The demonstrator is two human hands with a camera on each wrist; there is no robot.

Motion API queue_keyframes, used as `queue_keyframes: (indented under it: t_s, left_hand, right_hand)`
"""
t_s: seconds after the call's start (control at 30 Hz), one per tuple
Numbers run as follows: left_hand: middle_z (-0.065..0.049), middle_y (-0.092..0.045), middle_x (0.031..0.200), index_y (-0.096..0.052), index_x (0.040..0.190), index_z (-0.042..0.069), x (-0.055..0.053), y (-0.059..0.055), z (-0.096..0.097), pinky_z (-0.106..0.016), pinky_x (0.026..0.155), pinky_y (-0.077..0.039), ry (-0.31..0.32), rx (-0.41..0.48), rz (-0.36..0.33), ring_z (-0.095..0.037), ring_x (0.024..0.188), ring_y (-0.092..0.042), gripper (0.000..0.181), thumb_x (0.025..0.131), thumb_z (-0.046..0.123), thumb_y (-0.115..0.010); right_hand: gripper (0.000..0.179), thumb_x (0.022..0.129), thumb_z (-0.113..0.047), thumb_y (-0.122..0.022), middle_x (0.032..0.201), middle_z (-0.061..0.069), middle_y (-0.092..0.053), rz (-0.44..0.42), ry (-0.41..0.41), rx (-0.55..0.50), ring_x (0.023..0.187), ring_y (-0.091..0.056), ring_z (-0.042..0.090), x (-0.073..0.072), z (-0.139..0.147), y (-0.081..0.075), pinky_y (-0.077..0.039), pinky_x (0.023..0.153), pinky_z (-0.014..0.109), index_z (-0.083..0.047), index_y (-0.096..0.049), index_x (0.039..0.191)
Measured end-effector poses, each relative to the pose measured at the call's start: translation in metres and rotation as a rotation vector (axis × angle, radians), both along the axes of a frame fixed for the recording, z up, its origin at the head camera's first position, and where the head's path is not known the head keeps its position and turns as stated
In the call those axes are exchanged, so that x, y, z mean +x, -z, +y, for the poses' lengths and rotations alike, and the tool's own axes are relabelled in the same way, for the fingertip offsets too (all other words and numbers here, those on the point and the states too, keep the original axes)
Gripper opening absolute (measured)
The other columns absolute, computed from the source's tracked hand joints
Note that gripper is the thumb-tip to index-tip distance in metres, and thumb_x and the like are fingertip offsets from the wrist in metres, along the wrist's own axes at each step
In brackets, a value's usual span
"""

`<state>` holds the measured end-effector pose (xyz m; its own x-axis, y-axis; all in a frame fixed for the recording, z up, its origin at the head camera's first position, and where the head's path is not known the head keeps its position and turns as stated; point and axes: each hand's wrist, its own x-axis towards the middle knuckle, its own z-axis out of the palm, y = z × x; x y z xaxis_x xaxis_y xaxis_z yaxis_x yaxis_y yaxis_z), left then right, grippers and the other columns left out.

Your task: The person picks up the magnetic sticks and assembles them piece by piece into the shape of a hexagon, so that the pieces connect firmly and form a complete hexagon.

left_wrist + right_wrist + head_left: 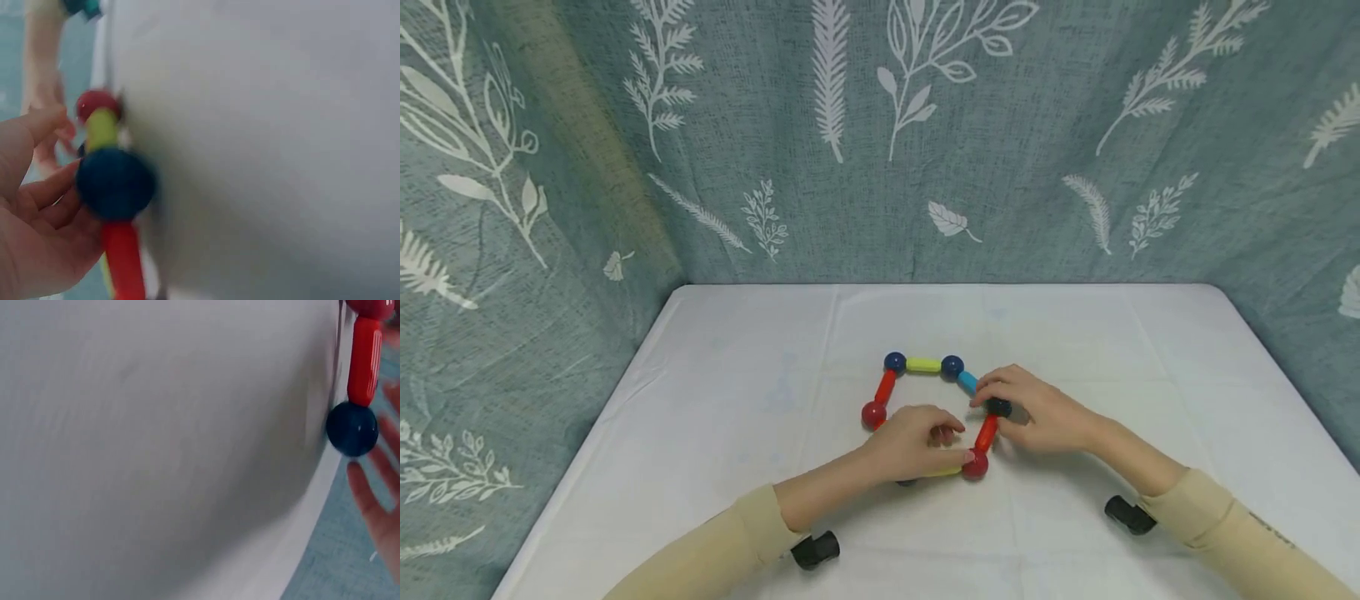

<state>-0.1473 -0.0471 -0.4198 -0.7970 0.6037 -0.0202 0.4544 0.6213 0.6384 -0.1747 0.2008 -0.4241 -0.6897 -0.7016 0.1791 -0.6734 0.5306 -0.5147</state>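
A ring of toy building rods and balls lies on the white table. Along its far side, a yellow-green rod (923, 365) joins two dark blue balls (952, 367). My left hand (910, 442) is over the ring's near left part, fingers loosely bent and thumb tip by a red ball (975, 465). In the left wrist view its fingers lie beside a blue ball (116, 184), with a gap to the thumb. Around the right-hand dark blue ball (997, 407), between a light blue rod (967, 382) and a red rod (987, 433), my right hand (1045, 412) spreads its fingers without a visible grip.
Another red ball (874, 415) and a red rod (886, 387) form the ring's left side. Black devices (816, 550) sit under both wrists. A leaf-patterned green curtain (865, 208) hangs behind the white table (737, 375).
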Motion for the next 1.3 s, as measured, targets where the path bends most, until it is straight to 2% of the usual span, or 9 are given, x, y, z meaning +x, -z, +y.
queue_keyframes:
  t_s: [0.07, 0.17, 0.23, 0.3, 0.43, 0.63, 0.8, 1.1, 1.3]
  left_hand:
    - [0.001, -0.066, 0.098, -0.069, 0.115, 0.009, -0.01, -0.005, -0.009, -0.024, 0.074, -0.05, -0.075, -0.024, 0.091, -0.012, 0.088, -0.059, 0.038, 0.088, 0.036, -0.072]
    - [-0.006, -0.064, 0.099, -0.067, 0.115, 0.005, -0.025, -0.012, -0.026, -0.028, 0.068, -0.05, -0.234, -0.132, 0.227, -0.018, 0.085, -0.057, 0.037, 0.09, 0.032, -0.07]
    - [-0.007, -0.062, 0.087, -0.067, 0.112, 0.002, -0.033, -0.014, -0.037, -0.027, 0.057, -0.046, -0.334, -0.202, 0.206, -0.018, 0.072, -0.055, 0.036, 0.089, 0.03, -0.071]
    - [-0.005, -0.058, 0.074, -0.068, 0.106, 0.001, -0.037, -0.014, -0.044, -0.025, 0.049, -0.041, -0.378, -0.246, 0.13, -0.016, 0.059, -0.051, 0.032, 0.089, 0.028, -0.071]
    - [-0.002, -0.053, 0.06, -0.068, 0.098, 0.002, -0.038, -0.009, -0.047, -0.022, 0.047, -0.041, -0.381, -0.208, -0.014, -0.014, 0.049, -0.05, 0.024, 0.09, 0.024, -0.07]
    - [0.0, -0.054, 0.059, -0.069, 0.096, 0.004, -0.038, -0.001, -0.039, -0.022, 0.048, -0.042, -0.386, -0.083, -0.031, -0.012, 0.05, -0.051, 0.022, 0.088, 0.024, -0.072]
    - [0.0, -0.055, 0.059, -0.068, 0.095, 0.004, -0.039, 0.001, -0.033, -0.022, 0.048, -0.042, -0.376, -0.031, -0.052, -0.012, 0.051, -0.052, 0.022, 0.088, 0.024, -0.073]
    - [0.001, -0.053, 0.059, -0.069, 0.094, 0.006, -0.046, 0.004, -0.024, -0.02, 0.047, -0.037, -0.334, -0.048, -0.031, -0.011, 0.051, -0.05, 0.019, 0.089, 0.024, -0.072]
    - [0.0, -0.053, 0.06, -0.069, 0.094, 0.007, -0.051, 0.005, -0.021, -0.021, 0.047, -0.036, -0.348, -0.058, -0.028, -0.011, 0.051, -0.049, 0.018, 0.088, 0.023, -0.071]
  right_hand:
    - [0.028, 0.091, -0.014, -0.066, 0.118, 0.0, -0.059, -0.017, 0.128, 0.006, 0.103, -0.055, 0.016, 0.0, -0.004, 0.0, -0.05, 0.085, 0.037, -0.013, -0.064, 0.119]
    - [0.03, 0.091, -0.023, -0.069, 0.099, 0.001, -0.062, -0.028, 0.267, 0.022, 0.078, -0.056, 0.012, -0.003, -0.01, 0.002, -0.049, 0.066, 0.027, -0.007, -0.063, 0.117]
    - [0.029, 0.09, -0.024, -0.071, 0.088, -0.001, -0.062, -0.052, 0.316, 0.036, 0.068, -0.051, 0.009, -0.005, -0.013, 0.004, -0.046, 0.059, 0.025, -0.005, -0.065, 0.111]
    - [0.025, 0.088, -0.023, -0.072, 0.081, -0.003, -0.061, -0.089, 0.345, 0.045, 0.063, -0.049, 0.009, -0.006, -0.014, 0.004, -0.045, 0.055, 0.025, -0.005, -0.067, 0.104]
    - [0.019, 0.084, -0.024, -0.074, 0.073, -0.005, -0.06, -0.107, 0.404, 0.078, 0.061, -0.049, 0.011, -0.009, -0.015, 0.003, -0.043, 0.055, 0.027, -0.008, -0.07, 0.093]
    - [0.017, 0.082, -0.023, -0.074, 0.069, -0.004, -0.06, -0.098, 0.473, 0.109, 0.06, -0.05, 0.012, -0.014, -0.007, 0.001, -0.042, 0.055, 0.028, -0.007, -0.07, 0.087]
    - [0.016, 0.082, -0.02, -0.071, 0.07, -0.002, -0.06, -0.085, 0.506, 0.105, 0.061, -0.051, 0.013, -0.018, 0.002, 0.001, -0.042, 0.056, 0.028, -0.006, -0.069, 0.088]
    - [0.017, 0.085, -0.022, -0.074, 0.074, 0.0, -0.063, -0.09, 0.517, 0.089, 0.065, -0.053, 0.014, -0.02, 0.004, 0.003, -0.045, 0.059, 0.029, -0.006, -0.069, 0.087]
    - [0.018, 0.085, -0.022, -0.074, 0.074, 0.001, -0.063, -0.101, 0.526, 0.089, 0.065, -0.054, 0.014, -0.021, 0.004, 0.003, -0.045, 0.059, 0.029, -0.005, -0.068, 0.087]
